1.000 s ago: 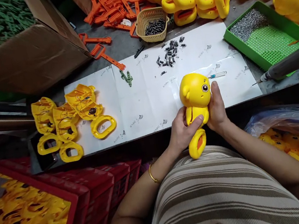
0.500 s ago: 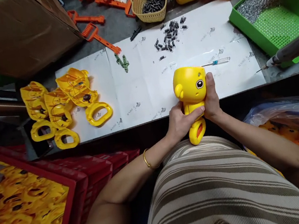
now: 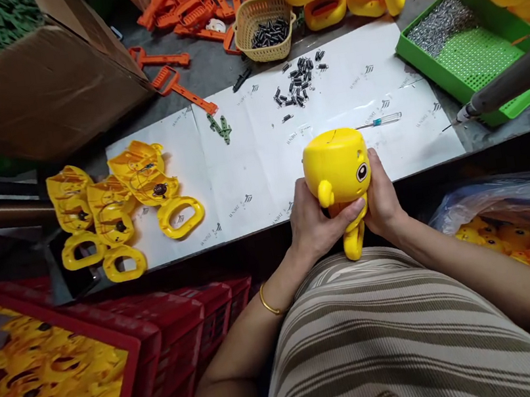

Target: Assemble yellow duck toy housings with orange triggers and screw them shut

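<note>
In the head view, the person's left hand (image 3: 312, 223) grasps a yellow plastic animal-shaped toy (image 3: 334, 165), thumb across its front. The right hand (image 3: 382, 194) is against the toy's other side; its fingers are mostly hidden, so their grip cannot be told. The toy is just in front of the near edge of a white printed sheet (image 3: 261, 172). On the sheet lie a clear-handled screwdriver (image 3: 386, 119) and loose black coil springs (image 3: 301, 74); around its left end, 3 open yellow half-shells (image 3: 143, 158); to its right, a green plastic tray (image 3: 467, 65).
</note>
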Motion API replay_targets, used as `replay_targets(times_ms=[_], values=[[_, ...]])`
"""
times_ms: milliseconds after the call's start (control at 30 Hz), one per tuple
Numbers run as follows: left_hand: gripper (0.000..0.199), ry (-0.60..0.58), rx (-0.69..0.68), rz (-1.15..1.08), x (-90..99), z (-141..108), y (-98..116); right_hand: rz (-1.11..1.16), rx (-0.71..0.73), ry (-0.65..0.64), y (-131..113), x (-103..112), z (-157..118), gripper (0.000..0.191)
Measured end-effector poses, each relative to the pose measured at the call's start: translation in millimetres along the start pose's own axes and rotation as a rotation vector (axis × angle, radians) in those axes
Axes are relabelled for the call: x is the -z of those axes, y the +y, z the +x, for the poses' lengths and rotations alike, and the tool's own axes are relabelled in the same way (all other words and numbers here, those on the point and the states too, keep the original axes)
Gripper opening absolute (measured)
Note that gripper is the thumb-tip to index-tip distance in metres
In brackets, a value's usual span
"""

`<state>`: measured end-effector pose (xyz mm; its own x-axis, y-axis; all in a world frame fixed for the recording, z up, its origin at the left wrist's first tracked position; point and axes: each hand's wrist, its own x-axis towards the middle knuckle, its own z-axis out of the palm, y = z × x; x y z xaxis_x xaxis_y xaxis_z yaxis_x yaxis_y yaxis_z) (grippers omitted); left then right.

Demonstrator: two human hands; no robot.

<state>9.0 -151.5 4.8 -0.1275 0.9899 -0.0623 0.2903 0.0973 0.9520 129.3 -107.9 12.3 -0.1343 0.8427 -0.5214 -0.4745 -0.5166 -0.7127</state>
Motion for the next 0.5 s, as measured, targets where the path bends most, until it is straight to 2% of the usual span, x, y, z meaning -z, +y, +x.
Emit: replay_targets(times_ms=[100,167,267,367,500], values=[[0.072,0.151,-0.191,-0.052,1.8,-2.7,-4.7,0.011,0.017,-0.029,-4.7,-0.3,-3.4,0.048],[0.072,0.165,-0.18,-0.245,-1.2,-4.4,-1.5,0.004,-0.032,-0.072,-7.0,-0.7,-6.5,0.047],[0.058,0.194,0.042,-0.541,-11.4,-3.6,11.9,-0.06,-0.115,-0.155,-7.0,-2.3,-11.5,0.053],[0.045,0.246,0.279,-0.648,-20.9,1.7,27.0,-0.194,-0.087,-0.186,-4.3,-2.9,-15.8,0.062],[0.041,0.262,0.373,-0.647,-23.1,1.7,36.6,-0.39,0.049,-0.183,0.6,3.7,-22.7,0.07]])
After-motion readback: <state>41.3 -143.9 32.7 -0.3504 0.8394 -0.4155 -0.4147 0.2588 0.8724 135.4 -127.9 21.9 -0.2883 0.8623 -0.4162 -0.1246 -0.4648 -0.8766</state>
